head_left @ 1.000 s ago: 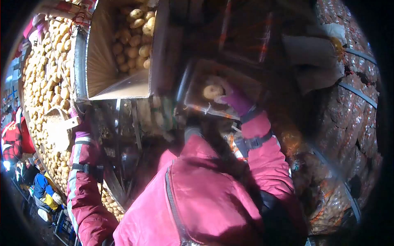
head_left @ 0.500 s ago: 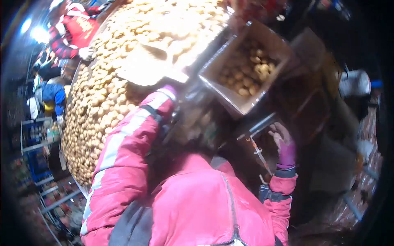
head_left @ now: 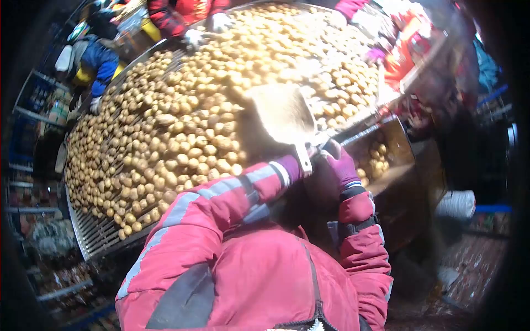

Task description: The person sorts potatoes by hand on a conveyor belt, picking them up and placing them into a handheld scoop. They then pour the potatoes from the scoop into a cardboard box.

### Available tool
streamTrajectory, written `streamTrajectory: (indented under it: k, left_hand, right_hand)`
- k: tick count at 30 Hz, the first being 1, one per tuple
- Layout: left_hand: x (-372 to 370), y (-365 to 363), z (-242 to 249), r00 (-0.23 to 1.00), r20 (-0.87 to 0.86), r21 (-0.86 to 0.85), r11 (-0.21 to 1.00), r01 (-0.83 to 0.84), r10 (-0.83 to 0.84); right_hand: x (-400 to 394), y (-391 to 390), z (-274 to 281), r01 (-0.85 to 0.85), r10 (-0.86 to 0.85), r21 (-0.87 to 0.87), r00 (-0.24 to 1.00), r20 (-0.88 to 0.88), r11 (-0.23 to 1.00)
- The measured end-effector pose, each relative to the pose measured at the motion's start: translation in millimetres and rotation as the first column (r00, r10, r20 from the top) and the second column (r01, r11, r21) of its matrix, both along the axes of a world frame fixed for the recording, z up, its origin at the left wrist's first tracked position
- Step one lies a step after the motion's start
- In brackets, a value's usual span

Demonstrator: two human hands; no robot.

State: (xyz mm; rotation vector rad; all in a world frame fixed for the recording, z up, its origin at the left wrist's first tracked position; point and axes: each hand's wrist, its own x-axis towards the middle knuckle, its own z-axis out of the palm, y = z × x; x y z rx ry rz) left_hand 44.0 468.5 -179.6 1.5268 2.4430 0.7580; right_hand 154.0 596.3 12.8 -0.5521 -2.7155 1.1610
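Note:
A pale, broad scoop (head_left: 281, 113) is held over the potatoes (head_left: 187, 149) on the slatted sorting table, its flat blade in bright glare and its short handle toward me. My left hand (head_left: 291, 167), in a purple glove, is closed around that handle. Just right of the handle is my right hand (head_left: 341, 164), also gloved in purple, by the near edge of the table. Its fingers look bent together, but what they hold, if anything, is hidden. Beneath and beyond my right wrist stands a cardboard box (head_left: 395, 176) with potatoes inside.
Across the table, a person in red (head_left: 190, 11) has gloved hands over the potatoes. Another person in blue (head_left: 102, 63) stands at the left, and someone in red and white (head_left: 403, 55) is at the right edge. A white bucket (head_left: 457, 204) lies farther right.
My view has turned toward the table. The scoop and my left hand now appear farther right. My right hand has come up from low beside the box to near the scoop handle.

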Motion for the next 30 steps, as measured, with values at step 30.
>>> streamTrajectory:
  k: [30]
  left_hand:
    - [-93.3,-212.1,196.2,0.792,-0.308,0.025,0.837,-0.547,0.527]
  right_hand:
    - [-41.9,-155.5,-28.0,-0.038,0.535,-0.998,0.843,-0.062,-0.055]
